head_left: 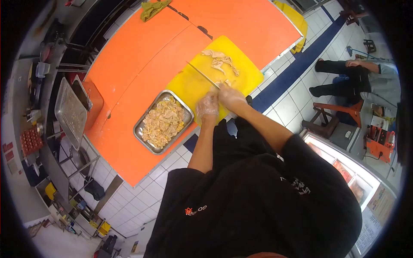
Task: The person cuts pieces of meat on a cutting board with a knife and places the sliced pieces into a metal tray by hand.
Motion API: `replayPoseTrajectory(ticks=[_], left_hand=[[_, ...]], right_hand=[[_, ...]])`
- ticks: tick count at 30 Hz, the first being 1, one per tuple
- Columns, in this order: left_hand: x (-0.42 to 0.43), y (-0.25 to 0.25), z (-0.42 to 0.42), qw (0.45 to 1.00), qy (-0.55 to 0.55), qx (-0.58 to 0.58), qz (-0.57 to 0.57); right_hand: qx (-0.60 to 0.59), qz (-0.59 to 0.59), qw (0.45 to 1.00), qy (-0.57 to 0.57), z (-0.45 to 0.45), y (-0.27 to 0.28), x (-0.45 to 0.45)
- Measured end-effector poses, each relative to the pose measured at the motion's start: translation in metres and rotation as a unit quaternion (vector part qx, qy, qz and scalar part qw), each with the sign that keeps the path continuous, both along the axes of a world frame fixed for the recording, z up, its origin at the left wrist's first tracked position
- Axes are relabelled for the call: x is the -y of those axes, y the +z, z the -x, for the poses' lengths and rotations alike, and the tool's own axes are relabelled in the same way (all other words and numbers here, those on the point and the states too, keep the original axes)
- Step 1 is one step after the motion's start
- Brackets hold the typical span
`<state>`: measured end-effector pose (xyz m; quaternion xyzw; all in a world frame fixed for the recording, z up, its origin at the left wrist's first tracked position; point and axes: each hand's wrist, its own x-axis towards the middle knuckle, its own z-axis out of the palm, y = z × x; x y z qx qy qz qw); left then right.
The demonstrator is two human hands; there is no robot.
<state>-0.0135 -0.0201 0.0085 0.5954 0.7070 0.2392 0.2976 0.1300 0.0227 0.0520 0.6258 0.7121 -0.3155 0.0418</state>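
Observation:
My right hand (231,96), in a clear plastic glove, is closed around the handle of a knife (202,74). The blade points up and left across a yellow cutting board (183,86). My left hand (207,105), also gloved, rests on the board's near side just left of the right one. Its fingers are curled; whatever they hold is hidden. Beyond the knife lie pale strips of meat (218,60), with a small piece by the blade. A metal tray (137,131) of cut, yellowish meat pieces (162,122) stands left of the board.
The orange table (124,90) carries the board and tray. A green cloth (154,9) lies at its far edge. Metal containers (71,112) stand off its left end. Another person (365,79) sits at the right, near a lit display case (340,165).

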Motion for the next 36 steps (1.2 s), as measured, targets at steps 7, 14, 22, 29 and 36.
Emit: replayPoseTrajectory(ticks=[7, 14, 22, 29, 36], left_hand=[[-0.001, 0.018, -0.002, 0.999, -0.026, -0.046, 0.01], [-0.023, 0.004, -0.026, 1.0, -0.005, -0.014, -0.019], [-0.044, 0.032, -0.055, 0.978, -0.191, -0.061, -0.05], [-0.021, -0.002, -0.001, 0.989, -0.127, -0.079, 0.023], [0.007, 0.065, 0.077, 0.957, 0.167, 0.161, -0.176]], right_hand=[[0.019, 0.122, 0.992, -0.026, -0.133, 0.033, 0.115], [-0.012, 0.06, 0.984, -0.17, -0.135, 0.042, 0.099], [0.013, 0.108, 0.972, -0.211, -0.145, 0.06, 0.105], [-0.011, 0.062, 0.987, -0.151, -0.148, 0.025, 0.111], [-0.059, 0.076, 0.986, -0.135, -0.146, 0.02, 0.1]])
